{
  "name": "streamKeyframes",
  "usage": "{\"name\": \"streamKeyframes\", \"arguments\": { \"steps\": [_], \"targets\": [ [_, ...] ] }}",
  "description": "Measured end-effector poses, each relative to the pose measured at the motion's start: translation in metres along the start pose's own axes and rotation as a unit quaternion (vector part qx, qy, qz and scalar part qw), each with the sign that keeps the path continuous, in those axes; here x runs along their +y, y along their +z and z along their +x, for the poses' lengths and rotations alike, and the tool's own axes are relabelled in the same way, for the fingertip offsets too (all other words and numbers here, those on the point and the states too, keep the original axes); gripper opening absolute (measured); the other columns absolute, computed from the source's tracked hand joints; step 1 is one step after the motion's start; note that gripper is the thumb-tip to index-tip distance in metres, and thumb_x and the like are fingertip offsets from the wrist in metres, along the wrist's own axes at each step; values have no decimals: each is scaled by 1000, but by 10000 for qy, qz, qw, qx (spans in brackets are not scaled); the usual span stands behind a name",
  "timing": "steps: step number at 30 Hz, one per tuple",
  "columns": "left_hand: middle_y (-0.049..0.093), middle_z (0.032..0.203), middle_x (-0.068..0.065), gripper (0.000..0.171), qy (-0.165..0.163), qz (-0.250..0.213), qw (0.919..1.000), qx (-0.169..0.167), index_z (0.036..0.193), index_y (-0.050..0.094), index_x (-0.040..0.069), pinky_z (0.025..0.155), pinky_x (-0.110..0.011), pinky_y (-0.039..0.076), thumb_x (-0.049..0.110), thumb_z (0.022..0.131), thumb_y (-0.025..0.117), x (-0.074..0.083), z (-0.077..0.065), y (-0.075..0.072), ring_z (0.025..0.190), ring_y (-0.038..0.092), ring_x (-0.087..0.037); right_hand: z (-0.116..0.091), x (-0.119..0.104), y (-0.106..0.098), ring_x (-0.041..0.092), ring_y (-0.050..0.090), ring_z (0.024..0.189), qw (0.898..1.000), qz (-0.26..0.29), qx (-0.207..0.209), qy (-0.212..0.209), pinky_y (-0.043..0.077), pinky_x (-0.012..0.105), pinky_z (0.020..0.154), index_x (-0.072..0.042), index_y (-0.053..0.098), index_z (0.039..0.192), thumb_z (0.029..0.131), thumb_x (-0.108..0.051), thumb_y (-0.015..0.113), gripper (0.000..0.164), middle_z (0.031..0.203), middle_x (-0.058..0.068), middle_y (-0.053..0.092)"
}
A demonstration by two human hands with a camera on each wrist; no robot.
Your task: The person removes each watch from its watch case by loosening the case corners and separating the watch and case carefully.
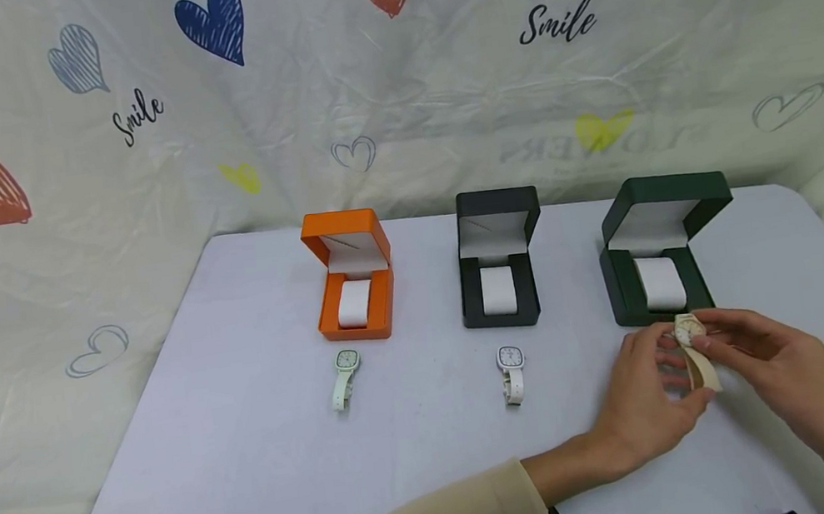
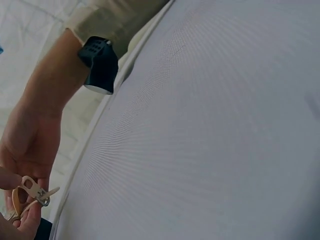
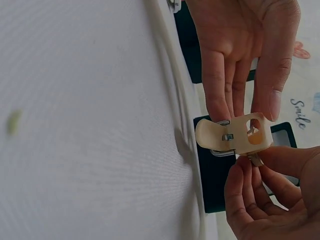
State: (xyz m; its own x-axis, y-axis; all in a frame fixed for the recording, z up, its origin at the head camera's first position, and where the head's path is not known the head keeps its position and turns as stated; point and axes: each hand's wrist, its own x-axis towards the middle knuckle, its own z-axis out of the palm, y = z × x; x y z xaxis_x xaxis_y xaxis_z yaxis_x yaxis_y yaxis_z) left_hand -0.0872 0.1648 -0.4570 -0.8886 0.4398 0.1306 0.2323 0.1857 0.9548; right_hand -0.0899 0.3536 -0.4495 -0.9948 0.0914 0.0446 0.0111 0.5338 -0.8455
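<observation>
A person's left hand [image 1: 641,400] and right hand [image 1: 770,362] together hold a beige watch [image 1: 693,349] just above the grey table [image 1: 250,441], directly in front of the open dark green box [image 1: 657,265] at the right of the row. The left hand's fingers [image 1: 666,347] are curled round the watch's case and strap, pinching it; the right hand's fingers [image 1: 717,334] pinch it from the other side. The right wrist view shows the strap [image 3: 235,135] bent into a loop with its metal buckle [image 3: 227,137] caught between thumbs and fingertips of both hands.

To the left stand an open black box [image 1: 498,269] and an open orange box [image 1: 351,284], each with a white cushion inside. A white watch [image 1: 511,372] lies on the table just in front of the black box, and a pale green watch [image 1: 344,377] lies in front of the orange one.

The backdrop cloth [image 1: 394,83], printed with hearts in red, blue and yellow, carries the word "Smile" twice in black script. No lettering on the watches or boxes can be read.
</observation>
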Motion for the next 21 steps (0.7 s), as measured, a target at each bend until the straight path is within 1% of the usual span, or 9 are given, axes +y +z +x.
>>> {"name": "streamKeyframes", "arguments": {
  "steps": [5,12,17,21],
  "targets": [
    [52,128,-1,68,-99,-133,9998,-54,148,43,7,83,-2,51,2,90,78,-2,-1,0,105,56,10,-1,3,0,-14,67,85,9999,3,-144,-11,46,6,68,-12,69,131,95,-10,76,37,94,-29,71],
    [54,123,1,70,-288,72,9995,-131,149,42,7,80,-2,50,4,90,79,-4,-5,-3,102,58,11,-5,5,2,-14,68,85,9993,10,-375,89,48,7,68,-13,69,130,95,-9,76,36,96,-30,71],
    [54,123,2,71,-357,95,9992,-173,149,42,7,79,-2,51,4,89,80,-3,-6,-4,101,58,11,-5,6,4,-14,68,86,9989,-122,-441,77,50,7,68,-11,68,130,96,-11,76,35,97,-31,70],
    [54,122,4,71,-565,-34,9981,-236,148,43,8,77,-3,51,4,89,80,-2,-7,-5,99,58,12,-6,6,3,-14,67,85,9983,-226,-513,159,52,8,67,-10,67,130,97,-14,75,34,96,-32,69]
  ]
}}
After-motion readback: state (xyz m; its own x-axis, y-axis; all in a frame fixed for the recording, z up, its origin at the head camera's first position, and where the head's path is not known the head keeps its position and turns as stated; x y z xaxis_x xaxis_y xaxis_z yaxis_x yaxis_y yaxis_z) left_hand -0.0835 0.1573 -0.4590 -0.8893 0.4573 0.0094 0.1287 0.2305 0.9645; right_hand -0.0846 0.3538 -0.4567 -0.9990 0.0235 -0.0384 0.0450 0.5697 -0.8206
